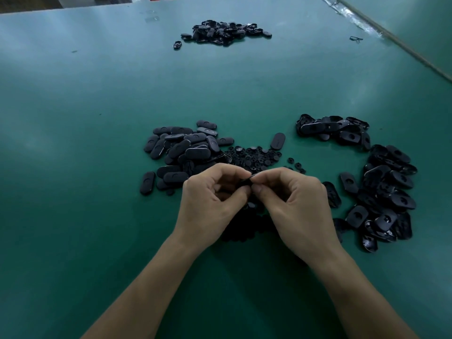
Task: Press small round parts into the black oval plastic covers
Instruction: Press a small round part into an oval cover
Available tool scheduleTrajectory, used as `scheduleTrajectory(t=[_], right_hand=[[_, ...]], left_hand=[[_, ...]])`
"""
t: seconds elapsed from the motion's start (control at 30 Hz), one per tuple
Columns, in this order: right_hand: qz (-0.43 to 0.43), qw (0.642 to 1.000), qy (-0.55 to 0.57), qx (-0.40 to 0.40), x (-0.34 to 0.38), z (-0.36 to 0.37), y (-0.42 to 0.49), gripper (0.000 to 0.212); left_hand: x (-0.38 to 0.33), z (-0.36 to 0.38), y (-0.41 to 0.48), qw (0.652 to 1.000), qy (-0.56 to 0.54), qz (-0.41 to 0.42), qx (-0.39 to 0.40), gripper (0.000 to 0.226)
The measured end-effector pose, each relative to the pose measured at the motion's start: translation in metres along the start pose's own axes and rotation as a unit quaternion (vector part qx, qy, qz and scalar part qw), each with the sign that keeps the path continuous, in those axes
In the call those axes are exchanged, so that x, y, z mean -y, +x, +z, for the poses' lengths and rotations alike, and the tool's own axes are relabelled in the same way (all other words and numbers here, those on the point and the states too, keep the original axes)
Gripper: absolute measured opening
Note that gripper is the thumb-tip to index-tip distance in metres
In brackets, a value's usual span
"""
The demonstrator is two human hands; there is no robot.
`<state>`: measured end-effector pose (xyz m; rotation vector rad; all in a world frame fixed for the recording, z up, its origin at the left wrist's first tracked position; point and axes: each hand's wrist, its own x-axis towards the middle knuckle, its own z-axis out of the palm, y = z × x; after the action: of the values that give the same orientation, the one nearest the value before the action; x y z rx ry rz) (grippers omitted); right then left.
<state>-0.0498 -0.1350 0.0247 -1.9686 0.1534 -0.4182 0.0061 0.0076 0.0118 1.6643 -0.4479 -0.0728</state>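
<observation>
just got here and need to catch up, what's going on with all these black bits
A person at a green table pinches one mostly hidden black piece between the fingertips of the left hand and right hand. Beyond the hands lies a heap of small round parts, with oval covers in a left pile, a right pile and a far pile.
</observation>
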Motion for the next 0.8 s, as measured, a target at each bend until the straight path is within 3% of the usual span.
scheduleTrajectory(t=[0.2,0.57,0.8], right_hand=[[-0.013,1.000,-0.019,-0.015,0.0023,0.0015,-0.0008,0.020],[0.003,0.999,0.010,0.041,0.0035,-0.0033,0.0009,0.022],[0.005,1.000,0.000,0.018,0.0016,-0.0025,0.0009,0.020]], left_hand=[[0.0007,0.0006,-0.0004,1.000,-0.002,-0.001,0.001,0.030],[0.0042,-0.0004,0.0014,0.999,-0.018,-0.008,-0.030,0.027],[0.0036,-0.0016,0.0022,0.998,-0.050,-0.027,-0.038,0.028]])
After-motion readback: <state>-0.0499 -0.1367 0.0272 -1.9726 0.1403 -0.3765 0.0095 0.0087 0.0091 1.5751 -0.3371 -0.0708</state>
